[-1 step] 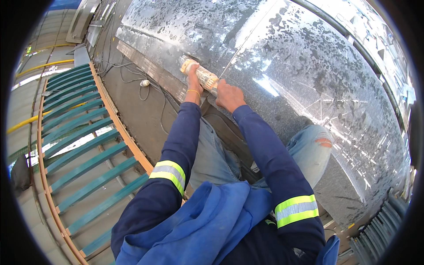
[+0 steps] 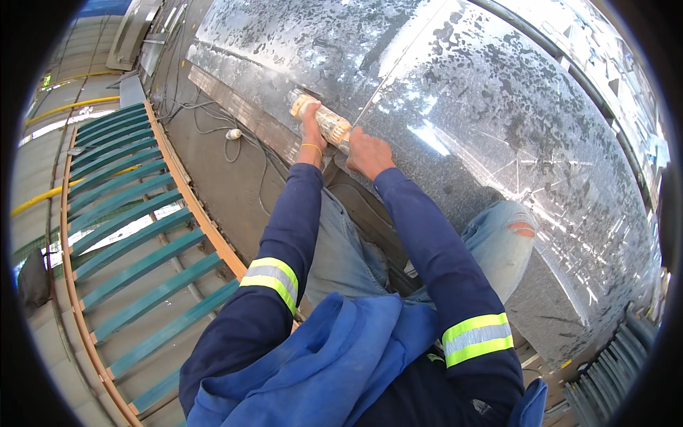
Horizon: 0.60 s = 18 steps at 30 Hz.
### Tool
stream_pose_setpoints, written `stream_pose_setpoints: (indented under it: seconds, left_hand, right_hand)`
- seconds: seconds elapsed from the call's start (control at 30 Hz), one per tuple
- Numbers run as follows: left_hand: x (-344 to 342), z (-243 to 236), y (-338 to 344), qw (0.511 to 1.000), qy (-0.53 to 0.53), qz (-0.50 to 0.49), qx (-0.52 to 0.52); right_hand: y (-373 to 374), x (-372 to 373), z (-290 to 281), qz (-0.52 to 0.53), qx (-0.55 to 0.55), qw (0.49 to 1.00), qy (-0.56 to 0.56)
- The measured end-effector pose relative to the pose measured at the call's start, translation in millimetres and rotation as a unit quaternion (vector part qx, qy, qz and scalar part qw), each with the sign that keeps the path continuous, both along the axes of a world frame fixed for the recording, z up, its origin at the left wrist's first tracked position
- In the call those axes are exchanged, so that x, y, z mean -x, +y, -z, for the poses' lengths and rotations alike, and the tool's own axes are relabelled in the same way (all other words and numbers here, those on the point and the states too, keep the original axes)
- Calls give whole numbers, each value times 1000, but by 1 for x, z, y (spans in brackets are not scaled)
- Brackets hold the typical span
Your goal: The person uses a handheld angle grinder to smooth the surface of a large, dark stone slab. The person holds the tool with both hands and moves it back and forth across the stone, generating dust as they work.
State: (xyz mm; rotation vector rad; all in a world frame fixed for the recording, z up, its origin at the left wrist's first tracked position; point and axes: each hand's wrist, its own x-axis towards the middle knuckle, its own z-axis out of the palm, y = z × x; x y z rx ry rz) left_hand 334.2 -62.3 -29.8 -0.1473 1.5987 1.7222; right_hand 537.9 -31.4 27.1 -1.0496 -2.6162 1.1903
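Note:
With both hands I hold an angle grinder [image 2: 333, 127], its worn body pale yellow and silvery, low over a large mottled grey metal sheet [image 2: 469, 114]. My left hand [image 2: 311, 128] is wrapped round its far end. Closed at the near end is my right hand [image 2: 370, 154], the fingers partly hidden behind its back. The tool's disc cannot be made out clearly. A narrow seam runs up the sheet just beyond my right hand. Bright scratches and a star of lines mark the sheet right of my knee.
On the left lies an orange-edged frame with teal slats [image 2: 142, 213]. Loose cables [image 2: 203, 107] and a white connector [image 2: 233, 134] lie on the floor beside a flat brown metal strip [image 2: 245, 114]. Several grey-green bars [image 2: 612, 366] are stacked at the lower right.

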Motion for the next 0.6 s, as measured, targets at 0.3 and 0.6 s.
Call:
stream_pose_setpoints:
  seconds: [0.3, 0.6]
  left_hand:
    - [-30, -21, 10, 1000, -29, -6, 6]
    - [-11, -9, 8, 1000, -2, 6, -22]
  right_hand:
    - [3, -16, 2, 3, 15, 1000, 8]
    - [4, -2, 4, 5, 14, 1000, 0]
